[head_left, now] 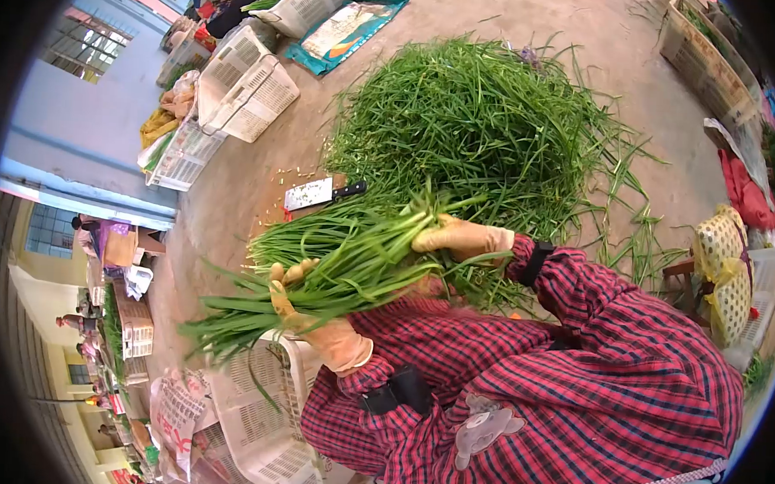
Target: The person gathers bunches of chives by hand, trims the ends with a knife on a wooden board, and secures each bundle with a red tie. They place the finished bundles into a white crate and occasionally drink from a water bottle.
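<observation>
A bunch of garlic chives (360, 280) stretches between my two gloved hands above my lap. My left hand (323, 326) is wrapped round the long leaf end, fingers curled over the top. My right hand (464, 238) grips the other end, where the stalks gather. More cut chives (297, 238) lie on the floor just beyond, partly hidden by the bunch. Past them rests a cleaver (310, 194) with a black handle and bits of green on its blade. A large loose heap of chives (471, 116) spreads over the floor ahead.
A white plastic crate (267, 418) stands by my left side, near a printed sack (178, 414). More crates (247, 84) and a teal sack (349, 33) are at the upper left. On the right are a long crate (707, 61) and a yellow patterned bundle (722, 257).
</observation>
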{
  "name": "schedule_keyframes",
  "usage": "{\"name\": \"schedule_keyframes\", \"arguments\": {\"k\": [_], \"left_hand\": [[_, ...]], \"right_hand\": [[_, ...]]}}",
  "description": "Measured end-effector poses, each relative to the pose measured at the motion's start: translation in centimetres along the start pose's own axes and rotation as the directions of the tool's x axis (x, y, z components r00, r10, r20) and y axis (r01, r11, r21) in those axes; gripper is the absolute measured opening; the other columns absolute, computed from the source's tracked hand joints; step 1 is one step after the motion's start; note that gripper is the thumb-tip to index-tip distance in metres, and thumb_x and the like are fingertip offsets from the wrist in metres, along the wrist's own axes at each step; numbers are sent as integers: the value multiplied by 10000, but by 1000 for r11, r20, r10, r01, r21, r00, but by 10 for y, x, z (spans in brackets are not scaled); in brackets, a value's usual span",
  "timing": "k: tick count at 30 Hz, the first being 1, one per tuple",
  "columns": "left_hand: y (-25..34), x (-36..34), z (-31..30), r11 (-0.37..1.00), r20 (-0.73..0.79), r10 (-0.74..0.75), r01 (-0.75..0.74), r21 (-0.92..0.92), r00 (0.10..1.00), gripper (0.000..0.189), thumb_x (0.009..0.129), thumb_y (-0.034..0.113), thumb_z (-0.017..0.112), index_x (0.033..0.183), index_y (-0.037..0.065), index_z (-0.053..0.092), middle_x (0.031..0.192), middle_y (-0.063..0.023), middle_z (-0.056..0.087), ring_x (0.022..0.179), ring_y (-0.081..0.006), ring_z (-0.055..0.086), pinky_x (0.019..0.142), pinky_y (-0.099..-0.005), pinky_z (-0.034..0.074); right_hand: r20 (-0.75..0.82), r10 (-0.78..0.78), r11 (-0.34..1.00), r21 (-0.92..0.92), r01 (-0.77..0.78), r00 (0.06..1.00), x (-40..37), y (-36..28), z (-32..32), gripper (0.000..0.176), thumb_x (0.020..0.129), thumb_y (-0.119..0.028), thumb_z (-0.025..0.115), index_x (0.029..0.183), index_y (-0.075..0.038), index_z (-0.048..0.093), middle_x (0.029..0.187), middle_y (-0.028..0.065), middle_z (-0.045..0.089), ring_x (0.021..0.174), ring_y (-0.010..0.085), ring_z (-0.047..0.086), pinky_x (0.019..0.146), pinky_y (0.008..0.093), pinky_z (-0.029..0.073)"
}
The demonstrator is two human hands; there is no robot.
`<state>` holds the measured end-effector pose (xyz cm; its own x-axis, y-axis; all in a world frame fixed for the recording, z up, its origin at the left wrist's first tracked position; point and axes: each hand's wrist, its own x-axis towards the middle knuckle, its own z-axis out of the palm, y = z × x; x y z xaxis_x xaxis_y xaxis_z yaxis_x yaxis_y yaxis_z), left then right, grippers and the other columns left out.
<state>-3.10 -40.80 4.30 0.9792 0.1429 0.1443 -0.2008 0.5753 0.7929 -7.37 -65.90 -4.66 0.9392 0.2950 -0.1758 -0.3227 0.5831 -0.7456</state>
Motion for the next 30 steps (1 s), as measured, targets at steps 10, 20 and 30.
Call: {"name": "schedule_keyframes", "arguments": {"k": [10,20,30], "left_hand": [[-6,-9,-39,979,166,-127,97,178,978,509,1094,354,465,1501,49,479,1484,-175,552,1336,-278,561,1108,-457,508],[-8,1,-47,950,64,-15,-6,311,998,576,1083,470,484,1436,18,530,1350,-126,617,1182,-244,638,1017,-426,562],[-27,5,-53,946,104,89,-117,302,991,494,1107,371,450,1445,18,523,1419,-154,588,1264,-273,598,1128,-428,484]], "right_hand": [[172,-97,995,52,89,980,2,-15,2,447,917,-128,711,1343,-17,631,1317,92,676,1122,173,659,982,324,532],[69,-110,992,65,105,992,-20,-13,15,543,923,-134,732,1421,-16,552,1265,84,692,1044,160,688,923,311,560],[13,-62,986,-154,63,998,-43,-19,21,514,939,-121,714,1424,-45,564,1294,61,682,1063,165,669,897,321,557]]}}
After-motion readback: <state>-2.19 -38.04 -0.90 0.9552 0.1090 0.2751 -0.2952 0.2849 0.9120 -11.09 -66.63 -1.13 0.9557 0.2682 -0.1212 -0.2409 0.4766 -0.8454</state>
